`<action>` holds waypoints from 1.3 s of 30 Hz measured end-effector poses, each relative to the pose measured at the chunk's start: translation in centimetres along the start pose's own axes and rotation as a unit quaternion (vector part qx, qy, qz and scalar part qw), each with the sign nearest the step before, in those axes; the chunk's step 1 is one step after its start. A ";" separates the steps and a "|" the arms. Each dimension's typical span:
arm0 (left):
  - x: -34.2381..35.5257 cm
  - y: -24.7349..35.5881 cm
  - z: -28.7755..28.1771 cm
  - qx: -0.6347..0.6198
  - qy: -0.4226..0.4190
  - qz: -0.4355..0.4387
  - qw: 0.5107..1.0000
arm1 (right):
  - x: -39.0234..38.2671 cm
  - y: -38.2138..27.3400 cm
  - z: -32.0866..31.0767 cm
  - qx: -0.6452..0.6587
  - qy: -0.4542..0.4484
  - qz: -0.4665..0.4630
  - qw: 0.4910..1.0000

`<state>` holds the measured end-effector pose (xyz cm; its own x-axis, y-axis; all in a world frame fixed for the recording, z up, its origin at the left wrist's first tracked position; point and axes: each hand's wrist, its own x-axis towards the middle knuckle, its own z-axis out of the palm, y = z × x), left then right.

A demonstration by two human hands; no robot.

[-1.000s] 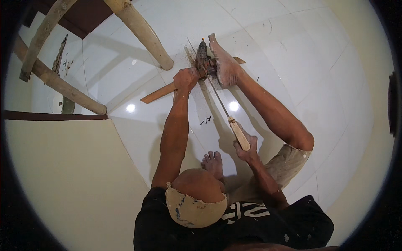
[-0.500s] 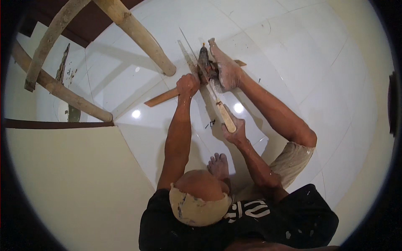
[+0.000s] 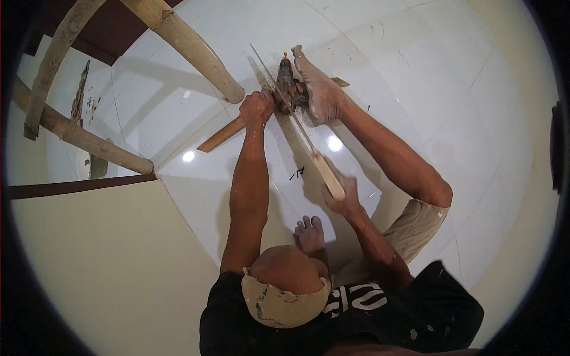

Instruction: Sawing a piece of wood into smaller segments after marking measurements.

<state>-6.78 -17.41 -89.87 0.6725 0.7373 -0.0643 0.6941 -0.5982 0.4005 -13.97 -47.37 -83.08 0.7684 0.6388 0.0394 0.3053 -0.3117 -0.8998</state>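
My left hand (image 3: 257, 108) is closed round a narrow wooden strip (image 3: 222, 135) that lies slantwise over the tiles. In my right hand (image 3: 344, 197) is the pale wooden handle of a handsaw (image 3: 328, 173). Its thin blade points away from me and crosses the strip just right of my left fist; the exact contact of the teeth is too small to tell. Beyond the blade sits a dark power drill (image 3: 286, 74) with a yellowish tip. My right foot (image 3: 323, 98) rests on or against the strip's right part, partly hiding it.
Several dark screws or nails (image 3: 297, 173) lie on the white tiled floor (image 3: 415, 107). Round wooden poles (image 3: 190, 50) stand at the upper left, one ending close to my left hand. A cream panel (image 3: 107, 243) fills the lower left. My other foot (image 3: 309, 232) is near my body.
My right hand has drawn the saw back toward my body, and its handle has turned slightly. My left hand keeps its hold on the strip. The whole view has shifted a little.
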 end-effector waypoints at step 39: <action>-1.7 -1.4 0.2 0.034 0.132 0.061 0.989 | -2.6 1.2 -0.9 0.312 0.077 0.201 0.926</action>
<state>-8.86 -17.87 -90.46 0.6682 0.7090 0.2253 0.6333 -0.7010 0.3278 -15.09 -50.00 -83.84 0.8349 0.4369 -0.3347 -0.3696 -0.0055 -0.9292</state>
